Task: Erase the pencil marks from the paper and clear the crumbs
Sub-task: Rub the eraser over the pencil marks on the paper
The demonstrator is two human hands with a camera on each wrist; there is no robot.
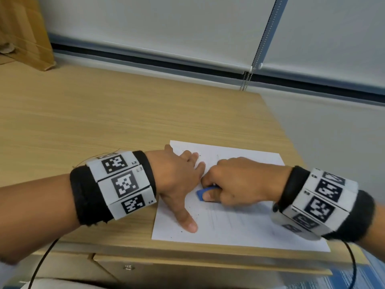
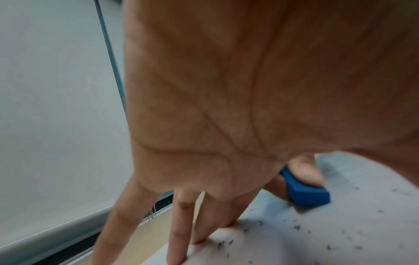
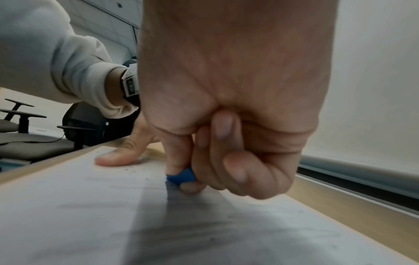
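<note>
- The right hand (image 1: 239, 180) is curled into a loose fist, and its thumb and bent fingers pinch a small blue rubber eraser (image 1: 203, 192), whose lower edge touches the sheet.
- The eraser is a blocky wedge with a matte face; it sits near the middle of the white rectangular sheet of paper (image 1: 239, 228), just beside the left hand's fingers.
- The left hand (image 1: 179, 180) lies flat with fingers straight and spread, thumb pointing toward the near edge, pressing the sheet down at its left side.
- Faint grey pencil lines (image 1: 227, 220) cross the paper, and small dark eraser crumbs (image 2: 297, 227) are scattered over it near the left hand.
- The paper lies on a light wood-grain desk (image 1: 104, 122) close to its front right corner.
- Both wrists wear black bands carrying white blocks with square black-and-white markers (image 1: 125, 182).
</note>
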